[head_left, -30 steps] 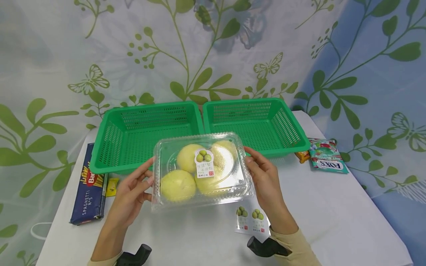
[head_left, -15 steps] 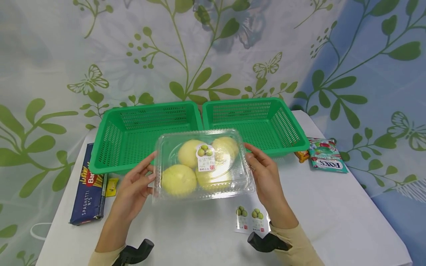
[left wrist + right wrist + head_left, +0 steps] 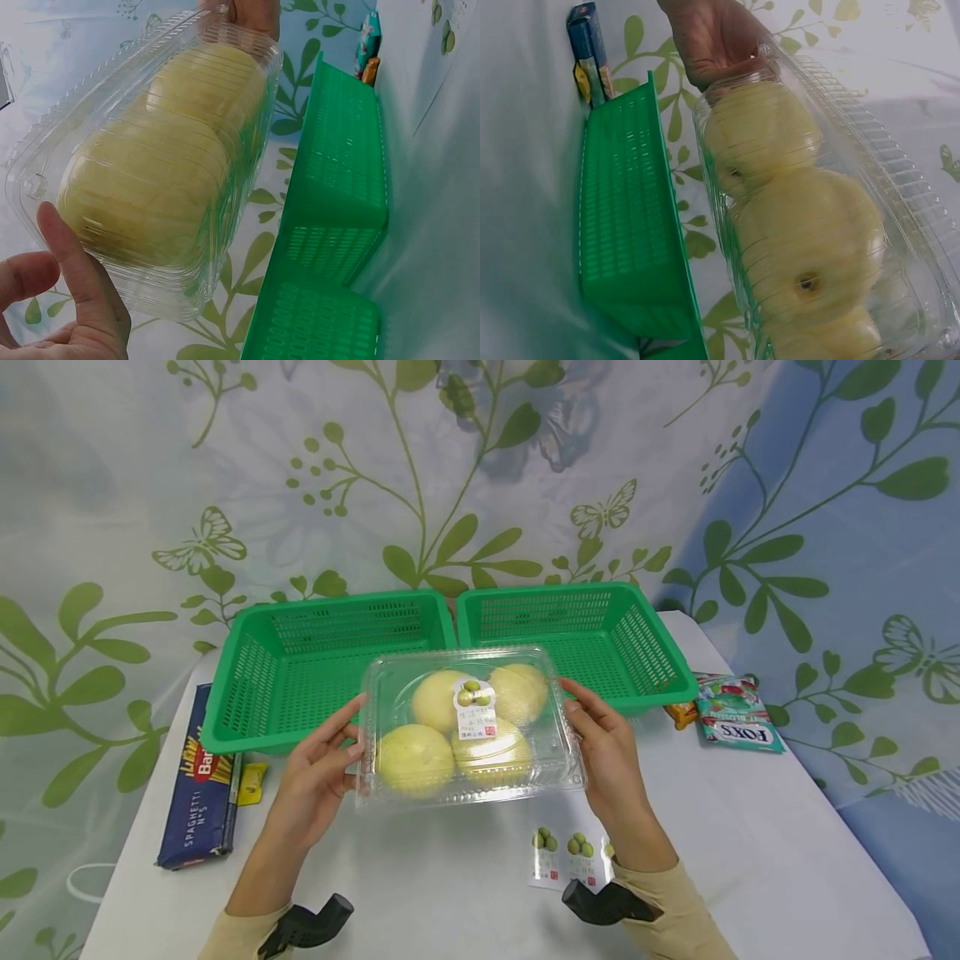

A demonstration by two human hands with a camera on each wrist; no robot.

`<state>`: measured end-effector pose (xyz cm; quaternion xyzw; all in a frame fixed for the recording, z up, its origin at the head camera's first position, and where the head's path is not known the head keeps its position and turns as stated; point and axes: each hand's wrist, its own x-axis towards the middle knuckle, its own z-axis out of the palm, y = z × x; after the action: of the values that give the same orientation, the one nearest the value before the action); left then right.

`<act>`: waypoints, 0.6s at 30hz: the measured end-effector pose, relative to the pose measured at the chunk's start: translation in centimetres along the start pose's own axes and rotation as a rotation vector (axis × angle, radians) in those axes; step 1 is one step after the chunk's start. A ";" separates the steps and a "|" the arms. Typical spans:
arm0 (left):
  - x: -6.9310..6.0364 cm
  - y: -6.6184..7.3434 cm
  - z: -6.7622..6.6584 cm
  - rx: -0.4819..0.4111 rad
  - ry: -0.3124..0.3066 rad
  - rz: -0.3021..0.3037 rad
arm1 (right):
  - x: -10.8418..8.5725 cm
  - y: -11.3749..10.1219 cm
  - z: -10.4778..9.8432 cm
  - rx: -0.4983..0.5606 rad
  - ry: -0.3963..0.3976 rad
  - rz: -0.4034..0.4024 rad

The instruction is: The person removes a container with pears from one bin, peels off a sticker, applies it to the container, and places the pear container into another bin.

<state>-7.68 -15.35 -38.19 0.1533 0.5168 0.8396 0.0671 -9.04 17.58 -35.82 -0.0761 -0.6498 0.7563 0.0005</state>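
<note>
Both hands hold a clear plastic clamshell box (image 3: 480, 795) above the table, one at each short end. Inside lie several large pale-yellow round fruits (image 3: 415, 760), pear-like, with dark blossom ends showing in the right wrist view. A white label (image 3: 477, 714) with a green fruit picture and writing sits on the lid. My left hand (image 3: 318, 768) grips the left end, its thumb and fingers at the box edge. At the right end, my right hand (image 3: 611, 752) grips with its thumb near the rim; some of its fingers are hidden behind the box.
Two green baskets (image 3: 337, 693) (image 3: 577, 652) stand side by side behind the box. A blue spaghetti pack (image 3: 197, 802) and a small yellow packet (image 3: 252, 782) lie at left. A label sheet (image 3: 562, 864) lies by the right wrist. A Fox's candy bag (image 3: 738, 714) and an orange packet (image 3: 681, 714) lie at right.
The box has moved slightly right and a little up, both hands going with it. Glare on the lid has faded, so the fruits and label show more clearly.
</note>
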 end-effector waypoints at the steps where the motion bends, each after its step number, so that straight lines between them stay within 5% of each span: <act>1: 0.1 0.0 0.0 0.003 0.001 -0.001 | 0.0 0.0 0.0 0.000 0.001 -0.001; 18: 2.0 0.2 0.5 0.083 0.019 -0.052 | 0.9 -0.3 -1.0 0.017 0.001 -0.008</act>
<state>-9.35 -14.47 -37.39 0.1343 0.5554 0.8170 0.0775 -9.86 18.65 -35.75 -0.0739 -0.6435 0.7618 0.0044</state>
